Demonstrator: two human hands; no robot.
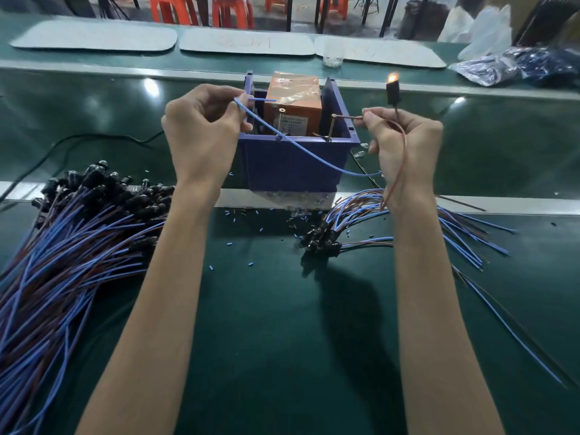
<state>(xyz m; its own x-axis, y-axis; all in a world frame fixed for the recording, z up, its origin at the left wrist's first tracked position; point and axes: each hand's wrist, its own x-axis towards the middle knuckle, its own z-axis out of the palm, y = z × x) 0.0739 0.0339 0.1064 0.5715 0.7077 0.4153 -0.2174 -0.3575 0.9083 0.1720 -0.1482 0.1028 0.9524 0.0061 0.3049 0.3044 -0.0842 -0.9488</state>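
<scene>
My left hand pinches the end of a blue wire over the left side of a blue plastic bin. The wire sags across the bin's front toward my right hand. That hand pinches a brown wire, its stripped tip held out to a metal screw contact on the bin's right wall. A small black lamp holder stands above my right hand, and its bulb glows orange. Inside the bin sits an orange taped box.
A big heap of blue and brown wired lamps covers the green table at left. A smaller bundle lies at right, below my right wrist. Bits of cut insulation are scattered in front of the bin. A clear cup and white mats lie behind.
</scene>
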